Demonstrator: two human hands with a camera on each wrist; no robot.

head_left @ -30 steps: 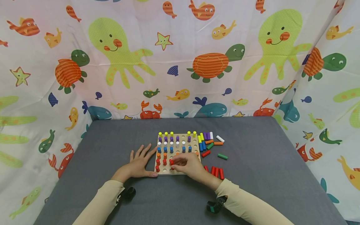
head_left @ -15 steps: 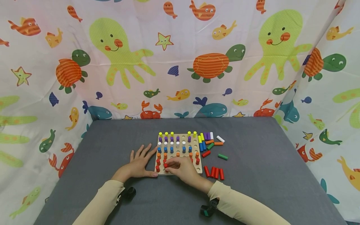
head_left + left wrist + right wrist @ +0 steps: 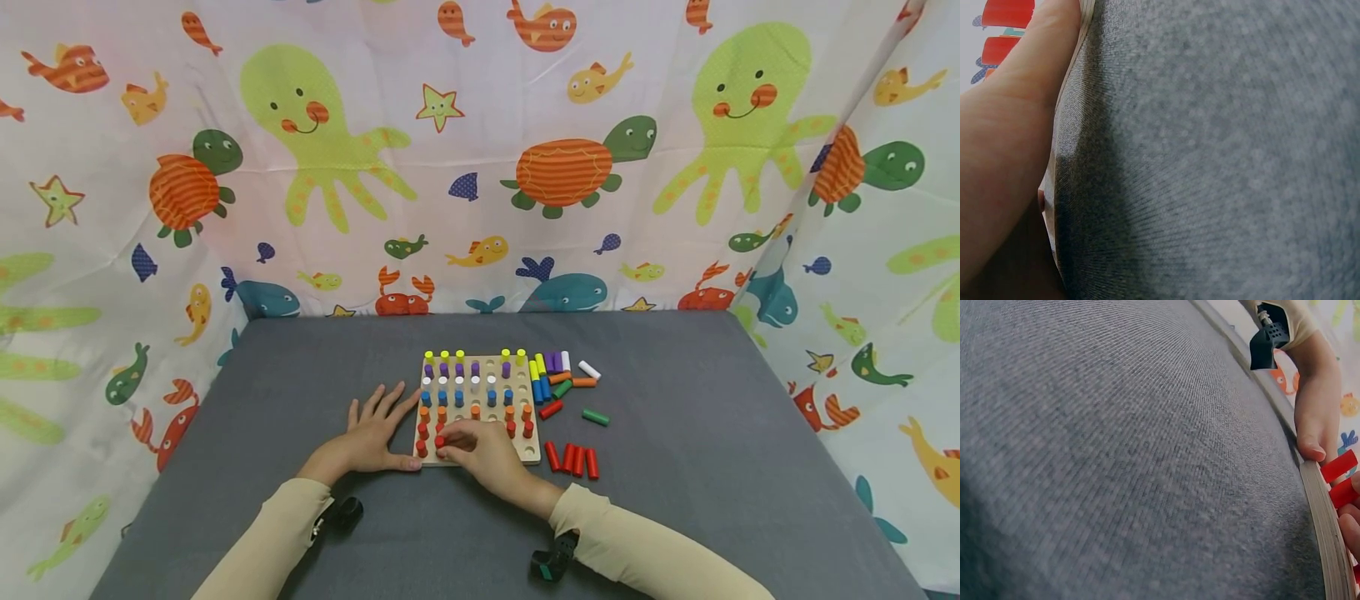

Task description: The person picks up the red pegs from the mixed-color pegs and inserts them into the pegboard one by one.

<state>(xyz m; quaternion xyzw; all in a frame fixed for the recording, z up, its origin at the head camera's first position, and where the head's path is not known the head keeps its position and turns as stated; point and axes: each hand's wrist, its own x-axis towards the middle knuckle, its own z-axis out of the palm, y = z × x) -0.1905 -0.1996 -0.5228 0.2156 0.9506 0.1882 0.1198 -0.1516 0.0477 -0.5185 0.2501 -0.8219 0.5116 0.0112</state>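
A wooden pegboard (image 3: 525, 379) lies on the table with rows of coloured pegs standing in it. My right hand (image 3: 489, 454) reaches over its front half, thumb and forefinger pinching a red peg (image 3: 440, 442) upright at the second hole of the front row. That peg (image 3: 1342, 492) stands beside another red peg (image 3: 1339, 465) at the corner in the right wrist view. Spread flat at the board's left edge is my left hand (image 3: 370, 440), its thumb touching the front left corner. The right hand hides part of the two front rows.
Several loose red pegs (image 3: 578, 461) lie right of the board's front corner. Behind them are loose green pegs (image 3: 596, 417), orange pegs (image 3: 584, 382), blue pegs (image 3: 545, 390), purple pegs (image 3: 553, 362) and a white peg (image 3: 589, 369). A patterned curtain (image 3: 480, 167) closes off the table's back.
My right hand has moved left with the red peg, from above the front part of the third column to the second front hole, and the peg sits lower. The left hand stays put.
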